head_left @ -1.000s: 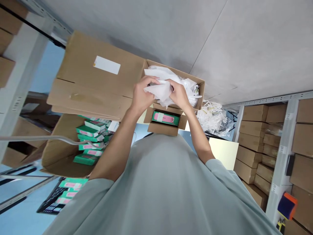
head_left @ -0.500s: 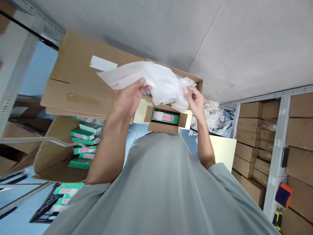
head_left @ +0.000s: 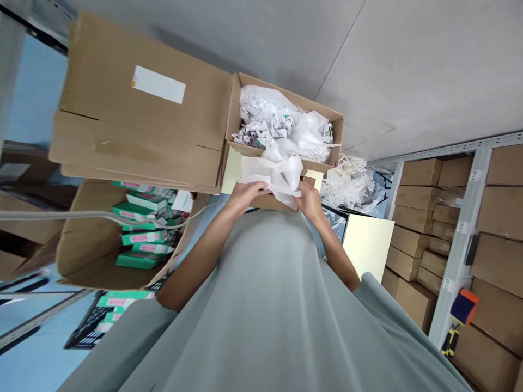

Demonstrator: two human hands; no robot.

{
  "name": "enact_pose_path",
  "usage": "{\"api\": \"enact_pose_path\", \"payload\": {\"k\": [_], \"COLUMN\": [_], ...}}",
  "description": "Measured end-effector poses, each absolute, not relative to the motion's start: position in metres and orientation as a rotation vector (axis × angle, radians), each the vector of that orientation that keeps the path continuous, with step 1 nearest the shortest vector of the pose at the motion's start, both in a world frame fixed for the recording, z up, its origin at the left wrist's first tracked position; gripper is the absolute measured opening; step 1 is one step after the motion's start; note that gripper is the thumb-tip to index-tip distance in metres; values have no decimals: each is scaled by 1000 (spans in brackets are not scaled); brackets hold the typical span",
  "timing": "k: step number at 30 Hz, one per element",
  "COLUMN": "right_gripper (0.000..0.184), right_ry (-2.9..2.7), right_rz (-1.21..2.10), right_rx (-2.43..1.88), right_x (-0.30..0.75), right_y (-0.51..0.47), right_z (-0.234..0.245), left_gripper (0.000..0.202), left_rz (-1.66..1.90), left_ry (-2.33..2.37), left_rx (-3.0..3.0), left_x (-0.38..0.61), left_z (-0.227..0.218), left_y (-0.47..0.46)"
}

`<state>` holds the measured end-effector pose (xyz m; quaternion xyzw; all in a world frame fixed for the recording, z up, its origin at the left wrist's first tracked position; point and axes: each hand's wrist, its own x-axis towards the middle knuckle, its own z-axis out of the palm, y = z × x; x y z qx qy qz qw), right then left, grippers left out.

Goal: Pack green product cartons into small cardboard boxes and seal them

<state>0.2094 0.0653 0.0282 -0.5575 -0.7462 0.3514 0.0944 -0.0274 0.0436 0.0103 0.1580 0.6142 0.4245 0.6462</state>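
Observation:
A crumpled white sheet of packing foam [head_left: 281,171] is stretched between my two hands, over a small open carton [head_left: 269,202]. My left hand [head_left: 248,194] is closed on the sheet's left edge, thumb on top. On the other side my right hand [head_left: 309,198] pinches its lower right corner. The sheet hides the carton's inside; only its front wall and a right flap show. Just behind stands a larger cardboard box [head_left: 338,133] filled with crumpled paper and clear plastic wrapping [head_left: 265,103].
Stacked flat cardboard [head_left: 143,130] leans at the left. Below it, a big carton [head_left: 87,239] holds several green-and-pink boxes [head_left: 141,259]. Shredded white paper [head_left: 347,182] piles up at the right, near shelves of brown boxes [head_left: 412,204]. A grey cable [head_left: 93,214] crosses the left side.
Both hands have come down and closer together, bringing the foam sheet from in front of the larger box onto the small carton. The green-and-pink box inside the carton is now covered.

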Motion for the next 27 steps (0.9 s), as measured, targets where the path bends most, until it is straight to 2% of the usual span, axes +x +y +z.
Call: {"api": "enact_pose_path", "payload": {"k": [4,7,12,14,16,20,24,27], "right_gripper": [33,35,31,31,29,30,32,45], "right_ry": [-2527,-2639,-2508,-2347,-2162,-1945,-2032,-2156], "right_rz": [1009,1013,1017,960,899,830,786,742], "right_rx": [-1929,-1995,-1561,-1430,-1380,-1443,-1670,-1847], "right_x": [200,191,192,192,192,195,199,200], "right_y": [72,74,77,88,110,177,233,250], "right_z": [23,27,56,70,80,87,78,66], "left_gripper": [29,25,45,41,29,11,17,18], "left_rz": [597,473,877,1079,1253,1378,1370,1382], "left_ry": [1790,1928,1494,1387,1410,1566,1621,1617], "left_rx": [777,915,776,817,915,1074,1083,999], "left_x": [-34,-35,-30,-30,-31,-38,-45,-51], "left_z": [-16,-23,-1,17,36,68,81,78], "left_y": [49,49,45,55,74,125,155,159]}}
